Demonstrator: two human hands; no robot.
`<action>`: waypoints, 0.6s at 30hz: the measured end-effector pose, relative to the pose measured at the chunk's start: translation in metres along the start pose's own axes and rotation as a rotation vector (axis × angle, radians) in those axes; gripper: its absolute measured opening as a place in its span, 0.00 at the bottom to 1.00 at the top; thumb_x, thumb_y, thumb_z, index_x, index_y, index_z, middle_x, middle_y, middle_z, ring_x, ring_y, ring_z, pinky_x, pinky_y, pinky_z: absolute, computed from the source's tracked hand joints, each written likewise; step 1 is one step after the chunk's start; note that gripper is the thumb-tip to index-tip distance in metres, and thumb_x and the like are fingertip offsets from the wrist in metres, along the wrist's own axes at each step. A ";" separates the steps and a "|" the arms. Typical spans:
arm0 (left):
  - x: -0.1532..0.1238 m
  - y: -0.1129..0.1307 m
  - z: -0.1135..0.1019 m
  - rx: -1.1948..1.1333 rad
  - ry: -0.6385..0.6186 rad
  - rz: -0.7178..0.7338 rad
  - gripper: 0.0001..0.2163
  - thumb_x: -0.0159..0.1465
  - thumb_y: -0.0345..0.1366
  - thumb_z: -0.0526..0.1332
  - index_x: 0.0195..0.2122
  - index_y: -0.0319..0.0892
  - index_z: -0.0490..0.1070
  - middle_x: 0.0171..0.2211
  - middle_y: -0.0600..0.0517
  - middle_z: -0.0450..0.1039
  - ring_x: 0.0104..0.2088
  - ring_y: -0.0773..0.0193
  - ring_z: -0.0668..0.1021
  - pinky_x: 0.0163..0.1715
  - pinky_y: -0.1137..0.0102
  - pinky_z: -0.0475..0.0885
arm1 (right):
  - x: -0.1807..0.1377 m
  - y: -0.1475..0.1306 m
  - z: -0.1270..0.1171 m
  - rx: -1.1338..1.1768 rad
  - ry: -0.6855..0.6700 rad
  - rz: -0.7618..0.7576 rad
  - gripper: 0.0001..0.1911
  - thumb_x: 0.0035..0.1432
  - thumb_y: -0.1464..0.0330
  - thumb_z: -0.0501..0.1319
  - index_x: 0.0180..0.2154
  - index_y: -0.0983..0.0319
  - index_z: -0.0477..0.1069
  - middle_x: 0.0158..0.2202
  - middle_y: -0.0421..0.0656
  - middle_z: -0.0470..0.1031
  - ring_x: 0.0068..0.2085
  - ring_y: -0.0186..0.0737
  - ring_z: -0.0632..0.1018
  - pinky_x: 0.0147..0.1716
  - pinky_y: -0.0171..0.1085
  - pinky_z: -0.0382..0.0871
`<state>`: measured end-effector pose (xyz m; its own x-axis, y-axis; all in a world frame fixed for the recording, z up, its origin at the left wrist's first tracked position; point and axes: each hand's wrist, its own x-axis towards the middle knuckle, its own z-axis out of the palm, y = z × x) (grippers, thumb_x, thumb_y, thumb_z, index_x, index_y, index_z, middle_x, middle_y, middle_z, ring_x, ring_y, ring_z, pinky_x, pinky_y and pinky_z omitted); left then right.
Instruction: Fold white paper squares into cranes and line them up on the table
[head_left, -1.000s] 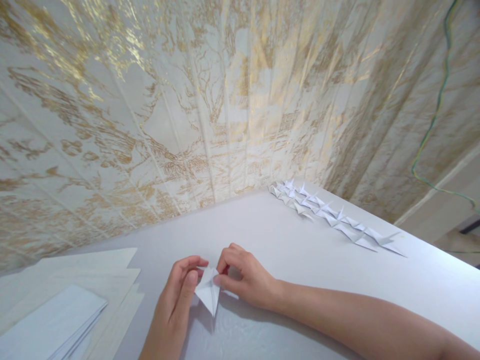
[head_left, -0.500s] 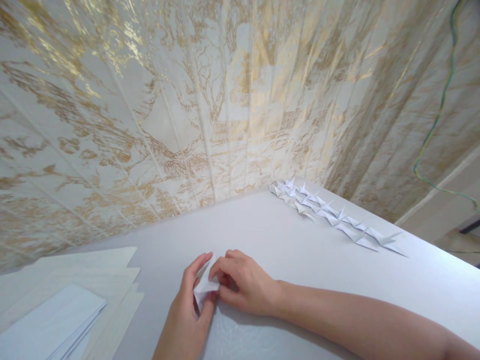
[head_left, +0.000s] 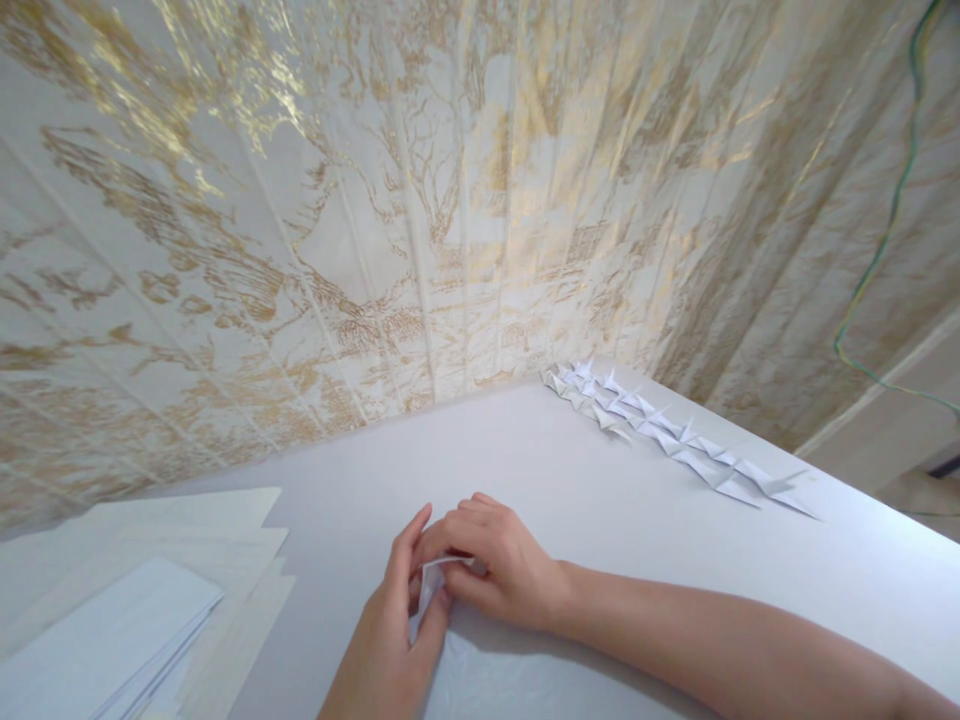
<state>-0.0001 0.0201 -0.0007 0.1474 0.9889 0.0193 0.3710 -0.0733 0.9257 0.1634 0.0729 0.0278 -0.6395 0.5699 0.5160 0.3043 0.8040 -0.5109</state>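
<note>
A small folded piece of white paper (head_left: 433, 580) lies on the white table (head_left: 570, 500) between my two hands, mostly covered by them. My left hand (head_left: 394, 640) pinches its left edge with thumb and fingers closed. My right hand (head_left: 491, 565) comes in from the right, fingers curled and pressing down on the paper's top.
A row of several finished folded white paper figures (head_left: 675, 445) runs along the table's far right side by the wall. A stack of white sheets (head_left: 112, 630) lies at the left near edge. A gold-patterned wall (head_left: 450, 200) rises right behind the table; a green cable (head_left: 885, 230) hangs at right.
Both hands have closed in over the folded paper, which showed as a pointed shape one second ago and is now mostly covered. My left hand moved right, toward my right hand.
</note>
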 end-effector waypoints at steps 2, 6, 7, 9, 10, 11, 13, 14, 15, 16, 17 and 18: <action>0.001 0.000 -0.001 -0.104 -0.027 -0.019 0.27 0.68 0.44 0.52 0.65 0.44 0.48 0.62 0.42 0.66 0.60 0.56 0.70 0.59 0.60 0.67 | 0.001 0.000 -0.001 0.049 0.034 -0.021 0.13 0.54 0.79 0.53 0.36 0.59 0.71 0.32 0.39 0.77 0.33 0.38 0.73 0.39 0.37 0.60; 0.003 0.006 -0.004 -0.134 -0.073 0.022 0.22 0.68 0.44 0.54 0.61 0.44 0.58 0.59 0.45 0.69 0.59 0.54 0.72 0.56 0.62 0.69 | 0.001 -0.001 -0.003 0.100 0.074 -0.047 0.13 0.55 0.79 0.53 0.33 0.59 0.72 0.30 0.39 0.77 0.30 0.37 0.72 0.38 0.37 0.60; 0.003 0.009 -0.004 -0.125 -0.078 0.036 0.21 0.68 0.44 0.54 0.60 0.45 0.59 0.59 0.46 0.70 0.58 0.54 0.72 0.56 0.63 0.69 | 0.001 -0.001 -0.003 0.104 0.074 -0.045 0.12 0.55 0.78 0.53 0.32 0.59 0.72 0.29 0.39 0.77 0.30 0.37 0.72 0.38 0.37 0.60; 0.003 0.013 -0.005 -0.106 -0.084 0.053 0.19 0.68 0.44 0.54 0.59 0.45 0.61 0.58 0.47 0.71 0.57 0.55 0.73 0.55 0.63 0.69 | 0.001 0.000 -0.003 0.093 0.057 -0.028 0.11 0.55 0.78 0.54 0.31 0.59 0.72 0.27 0.39 0.76 0.30 0.37 0.72 0.38 0.38 0.60; 0.003 0.014 -0.005 -0.098 -0.086 0.054 0.19 0.69 0.44 0.53 0.59 0.45 0.62 0.57 0.47 0.71 0.57 0.55 0.73 0.55 0.63 0.69 | 0.001 0.000 -0.002 0.080 0.041 -0.013 0.11 0.55 0.78 0.55 0.31 0.59 0.72 0.27 0.39 0.76 0.30 0.37 0.71 0.38 0.38 0.60; 0.003 0.015 -0.005 -0.088 -0.088 0.050 0.19 0.69 0.44 0.53 0.58 0.45 0.62 0.57 0.47 0.72 0.56 0.55 0.73 0.54 0.63 0.69 | 0.001 0.001 -0.001 0.067 0.024 0.004 0.11 0.55 0.78 0.55 0.31 0.59 0.72 0.28 0.39 0.77 0.30 0.37 0.71 0.38 0.38 0.60; 0.004 0.016 -0.004 -0.074 -0.096 0.038 0.18 0.69 0.45 0.52 0.58 0.44 0.62 0.56 0.46 0.72 0.55 0.54 0.74 0.53 0.63 0.69 | 0.001 0.001 0.000 0.055 0.001 0.035 0.11 0.54 0.79 0.56 0.32 0.59 0.72 0.30 0.38 0.79 0.31 0.37 0.71 0.39 0.38 0.59; 0.004 0.015 -0.004 -0.071 -0.102 0.031 0.18 0.69 0.45 0.51 0.57 0.43 0.62 0.55 0.46 0.73 0.55 0.54 0.74 0.53 0.62 0.69 | 0.001 0.002 0.000 0.058 -0.004 0.045 0.11 0.54 0.80 0.56 0.33 0.60 0.72 0.31 0.38 0.79 0.31 0.37 0.71 0.40 0.38 0.59; 0.004 0.015 -0.004 -0.066 -0.104 0.025 0.18 0.70 0.45 0.51 0.57 0.43 0.62 0.55 0.46 0.73 0.54 0.54 0.74 0.52 0.62 0.69 | 0.001 0.002 0.000 0.066 -0.008 0.051 0.11 0.53 0.80 0.56 0.33 0.60 0.72 0.32 0.38 0.80 0.32 0.37 0.71 0.40 0.38 0.59; 0.004 0.014 -0.004 -0.059 -0.106 0.021 0.18 0.69 0.44 0.51 0.57 0.43 0.62 0.54 0.46 0.73 0.54 0.54 0.75 0.52 0.62 0.69 | 0.001 0.002 0.000 0.073 -0.011 0.052 0.12 0.53 0.80 0.57 0.33 0.60 0.72 0.33 0.38 0.80 0.31 0.37 0.71 0.40 0.38 0.59; 0.004 0.013 -0.004 -0.050 -0.107 0.020 0.18 0.69 0.44 0.52 0.58 0.43 0.61 0.54 0.46 0.73 0.53 0.54 0.75 0.51 0.62 0.70 | 0.001 0.002 0.000 0.079 -0.012 0.050 0.12 0.53 0.81 0.57 0.33 0.60 0.72 0.33 0.38 0.80 0.31 0.37 0.70 0.40 0.38 0.59; 0.003 0.012 -0.004 -0.041 -0.108 0.021 0.18 0.69 0.43 0.52 0.58 0.43 0.61 0.53 0.46 0.74 0.52 0.54 0.75 0.51 0.62 0.70 | 0.001 0.002 0.000 0.083 -0.013 0.044 0.12 0.53 0.81 0.57 0.34 0.60 0.72 0.33 0.38 0.80 0.31 0.37 0.70 0.40 0.38 0.59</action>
<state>0.0014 0.0229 0.0116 0.2532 0.9674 0.0002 0.3294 -0.0864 0.9402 0.1633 0.0751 0.0271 -0.6361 0.6018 0.4828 0.2731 0.7609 -0.5886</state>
